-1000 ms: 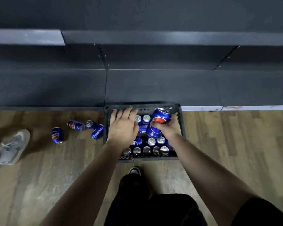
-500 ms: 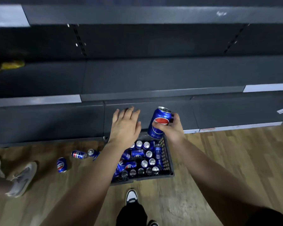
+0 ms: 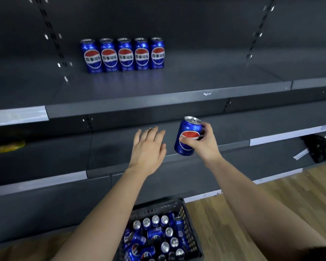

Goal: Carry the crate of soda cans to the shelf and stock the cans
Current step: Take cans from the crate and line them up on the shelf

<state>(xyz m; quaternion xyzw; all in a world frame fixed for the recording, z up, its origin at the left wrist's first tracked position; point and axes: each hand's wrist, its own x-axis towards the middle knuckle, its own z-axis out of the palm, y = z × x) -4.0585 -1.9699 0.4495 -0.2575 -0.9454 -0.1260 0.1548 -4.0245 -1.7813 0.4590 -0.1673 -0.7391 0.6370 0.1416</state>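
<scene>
since a second ago the right grip (image 3: 205,146) has lifted one soda can (image 3: 187,136) out of the crate (image 3: 158,206). the can is now high above the crate, level with the lower shelf edges. thumb and curled fingers are closed round its side, and the can is upright with a slight lean. the left grip (image 3: 149,149) has also risen from the crate and hovers above it, fingers straight, holding nothing.

judgement: one stocking cycle is under way and placement is not yet made.

the shelf (image 3: 177,81) well above the crate carries a row of five cans (image 3: 125,54), upright, labels forward, side by side. the crate stands on the floor (image 3: 271,204) against the shelving base. it holds many loose cans (image 3: 158,238), some upright and some lying jumbled, so much stock remains.
</scene>
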